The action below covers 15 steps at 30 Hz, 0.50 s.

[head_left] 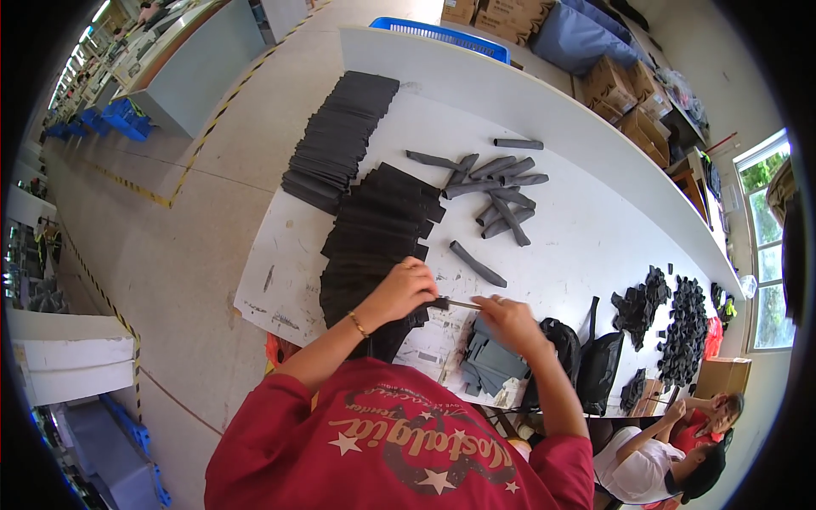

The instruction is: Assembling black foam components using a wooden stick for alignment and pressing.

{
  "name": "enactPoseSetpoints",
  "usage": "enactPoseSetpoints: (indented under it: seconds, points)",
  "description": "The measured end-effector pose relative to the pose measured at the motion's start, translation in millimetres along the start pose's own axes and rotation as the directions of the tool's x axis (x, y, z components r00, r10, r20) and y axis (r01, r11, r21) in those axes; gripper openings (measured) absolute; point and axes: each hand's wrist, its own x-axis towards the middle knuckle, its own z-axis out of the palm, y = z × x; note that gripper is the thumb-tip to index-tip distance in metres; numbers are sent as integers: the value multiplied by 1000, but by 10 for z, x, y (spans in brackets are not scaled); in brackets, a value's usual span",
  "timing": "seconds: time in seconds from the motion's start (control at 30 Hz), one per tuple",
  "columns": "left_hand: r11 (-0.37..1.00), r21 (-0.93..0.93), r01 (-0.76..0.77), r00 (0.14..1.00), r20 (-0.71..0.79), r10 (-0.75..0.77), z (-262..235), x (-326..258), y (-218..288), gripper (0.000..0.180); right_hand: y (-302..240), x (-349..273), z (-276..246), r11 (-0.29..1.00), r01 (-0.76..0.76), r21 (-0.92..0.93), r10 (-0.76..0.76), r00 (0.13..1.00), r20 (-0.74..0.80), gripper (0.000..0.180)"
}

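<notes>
My left hand (403, 290) is closed around a small dark piece with a thin rod (460, 303) sticking out of it toward the right. My right hand (507, 320) meets the rod's other end with its fingers pinched on it. Both hands hover over the near edge of the white table (578, 246). Under my right hand lies a heap of flat grey sleeves (486, 361). A long row of flat black pieces (378, 229) runs beside my left hand. Several rolled grey tubes (501, 183) lie scattered farther out, one tube (477, 264) closest to my hands.
A second stack of black pieces (340, 136) sits at the far left of the table. A black bag (595, 361) stands right of my hands. Heaps of small black parts (680, 327) lie farther right, where another person (671, 450) sits. Cardboard boxes (629, 93) and a blue crate (442, 34) stand beyond.
</notes>
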Motion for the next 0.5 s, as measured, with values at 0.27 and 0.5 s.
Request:
enactPoseSetpoints:
  seconds: [0.27, 0.5]
  points:
    - [817, -560, 135, 478, -685, -549, -34, -129, 104, 54, -220, 15, 926, 614, -310, 726, 385, 920, 67, 30]
    - [-177, -955, -237, 541, 21, -841, 487, -166, -116, 24, -822, 370, 1440, 817, -177, 548, 413, 844, -343, 31]
